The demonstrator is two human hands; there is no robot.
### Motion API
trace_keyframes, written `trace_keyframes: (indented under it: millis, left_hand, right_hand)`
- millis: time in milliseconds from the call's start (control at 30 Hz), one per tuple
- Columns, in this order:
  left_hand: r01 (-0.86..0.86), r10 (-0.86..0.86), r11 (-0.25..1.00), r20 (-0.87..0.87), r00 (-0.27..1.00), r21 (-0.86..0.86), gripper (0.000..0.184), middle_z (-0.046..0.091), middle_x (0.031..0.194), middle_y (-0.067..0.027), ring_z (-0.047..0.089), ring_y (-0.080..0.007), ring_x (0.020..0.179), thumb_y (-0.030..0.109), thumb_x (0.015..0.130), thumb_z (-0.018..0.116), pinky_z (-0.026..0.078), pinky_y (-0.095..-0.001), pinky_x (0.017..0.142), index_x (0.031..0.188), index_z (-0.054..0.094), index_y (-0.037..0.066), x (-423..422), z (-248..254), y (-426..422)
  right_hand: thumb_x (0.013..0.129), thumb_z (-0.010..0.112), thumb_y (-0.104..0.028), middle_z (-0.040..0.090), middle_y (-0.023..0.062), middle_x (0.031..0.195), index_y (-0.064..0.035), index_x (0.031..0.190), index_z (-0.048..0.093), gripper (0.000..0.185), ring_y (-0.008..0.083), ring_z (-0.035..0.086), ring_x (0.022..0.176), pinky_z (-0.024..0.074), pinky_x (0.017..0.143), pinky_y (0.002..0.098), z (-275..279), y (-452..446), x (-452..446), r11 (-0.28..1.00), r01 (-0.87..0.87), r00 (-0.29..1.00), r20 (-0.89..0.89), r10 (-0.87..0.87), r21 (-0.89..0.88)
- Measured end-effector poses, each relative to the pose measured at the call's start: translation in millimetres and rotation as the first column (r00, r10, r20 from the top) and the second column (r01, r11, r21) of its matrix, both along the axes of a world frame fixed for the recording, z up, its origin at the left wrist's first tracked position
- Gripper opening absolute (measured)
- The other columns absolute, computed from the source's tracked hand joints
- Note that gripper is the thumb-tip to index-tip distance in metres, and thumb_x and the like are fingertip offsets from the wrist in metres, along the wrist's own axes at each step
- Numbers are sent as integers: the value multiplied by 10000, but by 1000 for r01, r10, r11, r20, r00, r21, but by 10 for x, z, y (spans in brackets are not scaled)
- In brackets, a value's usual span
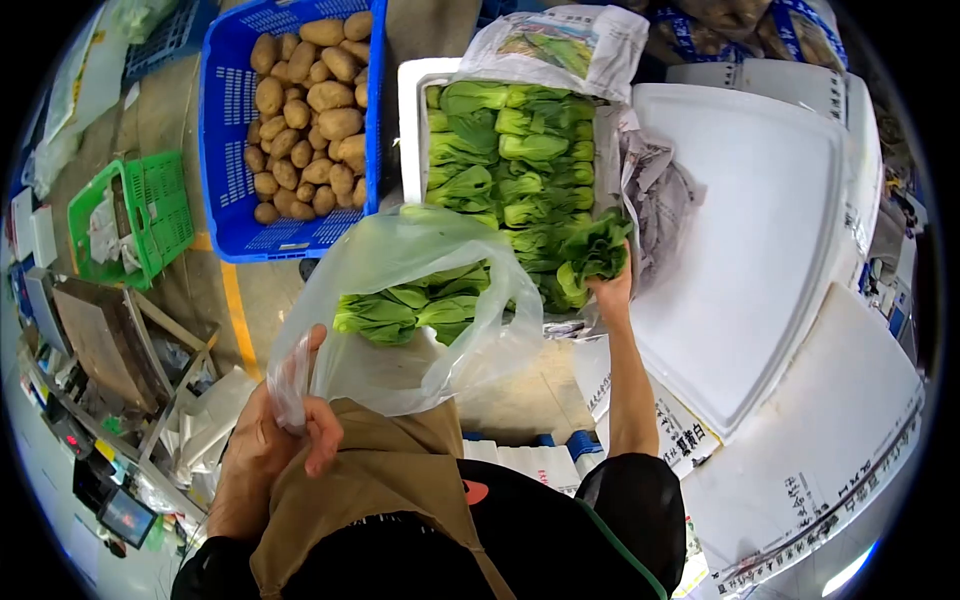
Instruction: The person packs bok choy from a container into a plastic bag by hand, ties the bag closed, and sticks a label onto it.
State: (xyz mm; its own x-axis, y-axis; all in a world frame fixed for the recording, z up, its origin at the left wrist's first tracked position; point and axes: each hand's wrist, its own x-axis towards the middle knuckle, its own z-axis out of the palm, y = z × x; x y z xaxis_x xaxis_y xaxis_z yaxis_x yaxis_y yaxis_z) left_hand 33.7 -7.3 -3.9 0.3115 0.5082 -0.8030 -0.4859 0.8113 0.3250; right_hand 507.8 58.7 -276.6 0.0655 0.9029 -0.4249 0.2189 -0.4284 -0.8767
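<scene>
My left hand (290,410) grips the edge of a clear plastic bag (400,225), which hangs with its mouth spread wide. Several heads of bok choy (415,305) lie inside the bag. On the right, my right hand (613,290) holds a leafy green bunch (598,250) at the lower right corner of a white foam box (410,150). Rows of bok choy (515,150) fill that box, and printed paper (560,45) is folded back over its far edge. The bunch hides most of my right fingers.
A blue crate (225,215) of potatoes stands at the upper left, with a green basket (165,215) beyond it. To the right lie a white foam lid (750,220) and more foam boxes (800,450). Crumpled newspaper (660,195) hangs over the box's right side.
</scene>
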Motion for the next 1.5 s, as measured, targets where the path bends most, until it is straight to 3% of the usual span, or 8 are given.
trace_keyframes:
  millis: [167,333,433,900,1133,1267,1333,1500]
  left_hand:
    - [-64,54,980,59,997,190,1089,590,670,-207,502,-182,404,630,755,627,395,-257,371,1465,46,46,17,-45,-35]
    - [-62,34,978,145,989,197,1062,599,753,-219,536,-186,487,627,756,629,435,-261,436,1476,51,103,-42,-41,-35]
    - [-53,8,978,214,977,204,1082,605,806,-221,561,-193,544,618,747,647,466,-272,474,1478,25,118,-61,-63,-59]
    - [53,-94,978,204,974,200,1085,597,792,-181,542,-149,512,681,735,606,447,-241,462,1468,85,74,115,-50,-226]
    - [-23,-10,958,112,994,286,1148,531,523,-123,428,-109,317,698,727,604,347,-213,307,1423,107,-69,-281,20,-306]
    - [16,-39,970,92,995,243,1157,527,517,-132,434,-120,322,688,724,617,350,-217,313,1421,102,-78,-241,34,-306]
    - [28,-44,976,65,997,218,1160,527,519,-135,429,-120,324,681,721,627,350,-220,316,1420,102,-81,-185,9,-267]
    - [38,-39,985,-2,999,166,1154,532,549,-143,426,-120,345,675,717,637,357,-220,336,1423,114,-74,-93,99,-190]
  right_hand:
    - [839,676,-288,506,76,1261,-118,1355,382,618,225,513,1139,448,966,380,667,23,-75,868,403,684,-536,-495,-289]
    - [737,721,-294,505,84,1274,-109,1313,441,666,253,454,1221,306,1074,441,1377,-31,-1012,901,-341,721,-690,67,-269]
    - [532,767,-198,543,132,1208,-130,1285,472,812,315,481,1179,194,1108,505,1681,43,-2053,385,-854,418,20,908,351]
    - [687,646,-127,445,183,1332,-67,1272,489,608,351,336,1297,222,1086,524,-568,-272,-2103,313,-866,-94,743,663,-389]
    - [774,605,-86,638,161,1031,-31,1157,578,389,296,594,1011,465,899,431,1131,-130,-1703,550,-830,558,126,820,95]
    - [732,569,3,636,174,833,10,922,602,194,363,614,816,493,706,430,1149,-175,-676,996,76,987,139,-82,50]
    - [714,566,10,622,153,885,4,867,583,154,349,602,858,485,727,416,274,-371,-171,917,-398,570,786,241,8]
    - [803,533,-180,565,94,992,-112,1014,594,229,255,516,1013,383,858,452,-1487,-1016,370,541,-604,-184,763,619,-585]
